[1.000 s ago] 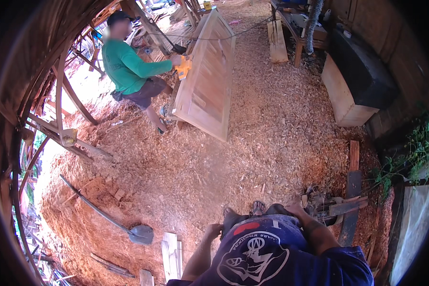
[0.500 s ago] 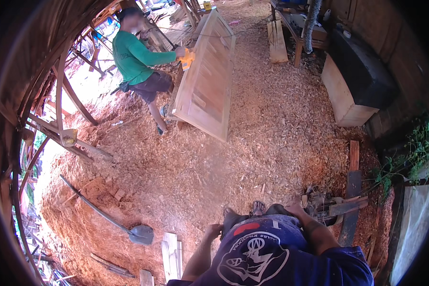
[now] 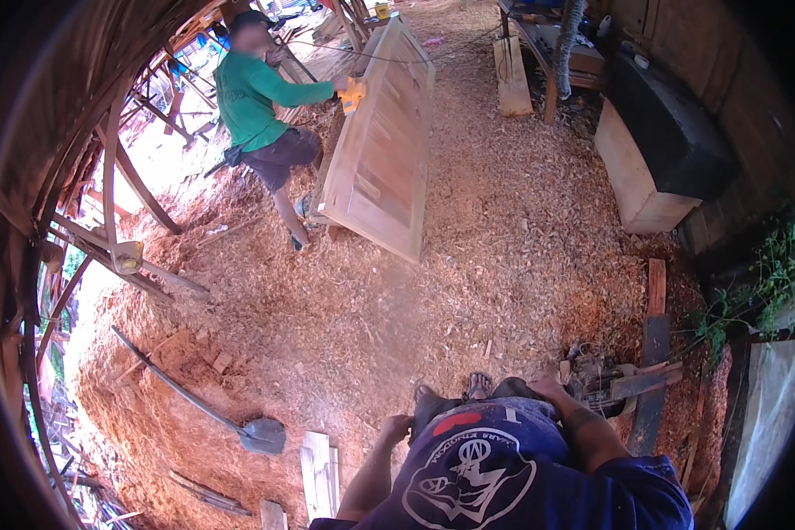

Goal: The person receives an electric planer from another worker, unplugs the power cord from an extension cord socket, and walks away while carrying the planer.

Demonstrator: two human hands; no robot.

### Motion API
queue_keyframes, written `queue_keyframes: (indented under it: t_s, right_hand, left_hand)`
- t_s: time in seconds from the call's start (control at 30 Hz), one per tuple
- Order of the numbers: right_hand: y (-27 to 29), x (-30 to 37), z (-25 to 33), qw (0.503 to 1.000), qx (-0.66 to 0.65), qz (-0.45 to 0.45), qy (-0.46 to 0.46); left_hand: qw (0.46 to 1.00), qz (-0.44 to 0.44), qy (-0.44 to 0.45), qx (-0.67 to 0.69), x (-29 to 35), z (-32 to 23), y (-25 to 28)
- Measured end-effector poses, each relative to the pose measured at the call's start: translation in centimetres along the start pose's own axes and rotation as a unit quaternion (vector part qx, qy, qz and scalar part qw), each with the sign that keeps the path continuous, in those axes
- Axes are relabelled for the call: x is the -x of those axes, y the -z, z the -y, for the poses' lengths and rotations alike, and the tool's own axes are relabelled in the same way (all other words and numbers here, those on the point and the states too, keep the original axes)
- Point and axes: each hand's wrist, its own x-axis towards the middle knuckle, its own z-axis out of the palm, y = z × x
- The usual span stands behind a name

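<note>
My left hand rests beside my left knee, small in the view, with nothing seen in it. On the other side, my right hand lies loosely on my right leg, also without a held thing. Between them spreads my dark blue shirt, and my bare foot stands in the shavings just ahead. Nearest my right hand is a dark piece of machinery with wood across it. Farther off, a co-worker in a green shirt holds a yellow power tool against a wooden panelled door.
Wood shavings cover the ground. A shovel and short boards lie at the lower left. Dark-topped wooden box and workbench stand along the right wall. Timber posts rise at the left.
The co-worker's head and body have shifted slightly to the right, and the yellow power tool has moved a little up and right along the door. My hands stay in place.
</note>
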Motion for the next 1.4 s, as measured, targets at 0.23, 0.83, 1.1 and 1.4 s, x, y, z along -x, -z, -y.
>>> queue_keyframes:
  t_s: [0.23, 0.83, 1.1, 1.4]
  right_hand:
    - [-1.5, -1.9, -1.0, 0.998, 0.048, 0.003, 0.043]
    - [-2.9, -2.9, -2.9, 0.988, 0.123, 0.022, 0.085]
    - [-3.4, -3.2, -3.5, 0.989, 0.117, 0.03, 0.081]
    - [-4.0, -3.3, -3.7, 0.989, 0.114, 0.007, 0.092]
  left_hand:
    - [0.999, 0.004, 0.046, 0.016, -0.1, 0.8, 0.5]
    - [0.993, -0.026, 0.081, 0.087, 0.2, 0.6, 0.1]
    - [0.993, -0.019, 0.077, 0.085, 0.0, 1.3, 0.1]
    - [0.992, -0.021, -0.124, -0.007, -0.3, 4.6, -0.2]
